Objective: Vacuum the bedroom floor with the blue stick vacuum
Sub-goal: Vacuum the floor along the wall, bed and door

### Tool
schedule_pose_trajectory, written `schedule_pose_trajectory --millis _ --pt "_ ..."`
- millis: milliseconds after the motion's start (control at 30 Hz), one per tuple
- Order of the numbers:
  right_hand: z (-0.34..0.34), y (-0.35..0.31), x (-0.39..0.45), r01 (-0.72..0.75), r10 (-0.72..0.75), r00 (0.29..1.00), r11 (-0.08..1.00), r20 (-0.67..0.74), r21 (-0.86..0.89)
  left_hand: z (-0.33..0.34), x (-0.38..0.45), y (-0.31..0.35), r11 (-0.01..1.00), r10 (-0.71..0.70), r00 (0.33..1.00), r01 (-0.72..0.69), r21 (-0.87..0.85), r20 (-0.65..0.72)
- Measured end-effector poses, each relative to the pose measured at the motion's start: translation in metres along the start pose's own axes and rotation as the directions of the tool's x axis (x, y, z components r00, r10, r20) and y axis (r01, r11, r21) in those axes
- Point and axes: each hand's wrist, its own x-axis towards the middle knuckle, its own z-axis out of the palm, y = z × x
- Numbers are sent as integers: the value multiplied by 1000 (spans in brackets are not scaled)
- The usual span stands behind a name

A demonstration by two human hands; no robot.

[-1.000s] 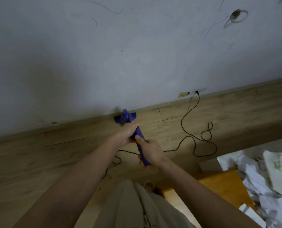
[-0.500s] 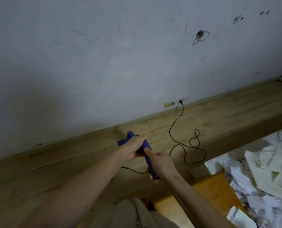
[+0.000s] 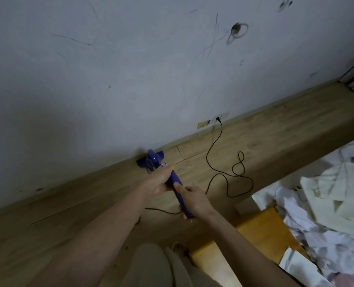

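Note:
The blue stick vacuum [image 3: 152,160] stands with its head on the wooden floor [image 3: 265,139], right against the foot of the grey wall. Its blue handle runs back toward me. My left hand [image 3: 158,181] grips the handle higher up, near the body. My right hand [image 3: 192,198] holds the handle's lower end. Most of the shaft is hidden behind my hands.
A black power cord [image 3: 223,168] runs from a wall socket [image 3: 218,119] in loops across the floor to the vacuum. A bed with rumpled sheets [image 3: 327,204] and an orange wooden frame [image 3: 261,228] fills the lower right. My foot [image 3: 179,247] stands below.
The vacuum head went from the wall back toward me, then out again to the wall's foot. Both hands kept their grip, and my view shifted slightly.

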Motion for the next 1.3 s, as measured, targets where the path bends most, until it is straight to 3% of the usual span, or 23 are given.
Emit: schedule_pose_trajectory --millis 267,1067,1300 --pt "-24 -21 -2 -20 21 999 999 32 -41 6 1 15 995 -62 993 69 -74 100" --pt "-21 0 25 30 -28 999 998 45 -57 10 4 11 999 11 1000 -10 -44 29" --pt "-49 10 6 30 -30 999 999 -46 15 47 -7 11 1000 25 999 -25 3 47"
